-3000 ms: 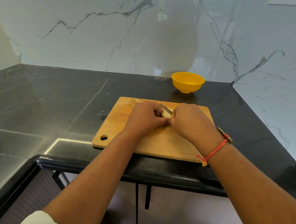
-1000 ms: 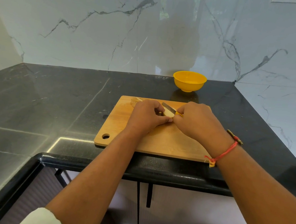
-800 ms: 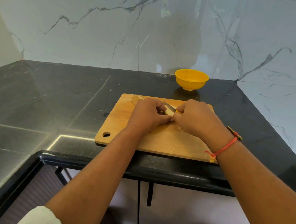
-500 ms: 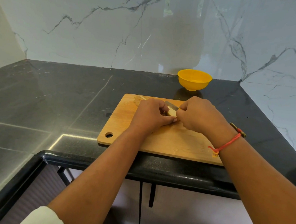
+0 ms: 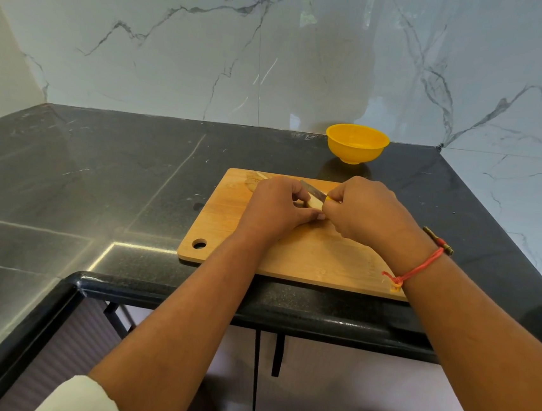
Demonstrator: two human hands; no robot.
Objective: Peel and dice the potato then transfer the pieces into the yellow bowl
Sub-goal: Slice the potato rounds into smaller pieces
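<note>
Your left hand [image 5: 276, 206] held the potato [image 5: 315, 204] on the board [image 5: 307, 258], fingers curled round it; right hand [image 5: 368, 214] gripped the knife [image 5: 312, 191], blade on the potato. Bowl [image 5: 356, 144] sat upright on the surface [image 5: 100, 172] behind the board.

A glossy black stone countertop [image 5: 100, 172] meets white grey-veined marble walls [image 5: 179, 47], with cabinet doors [image 5: 327, 393] below.

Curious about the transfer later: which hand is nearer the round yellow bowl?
Right. The right hand is just on the near side of the round yellow bowl, above the wooden chopping board; the left hand is further left.
</note>
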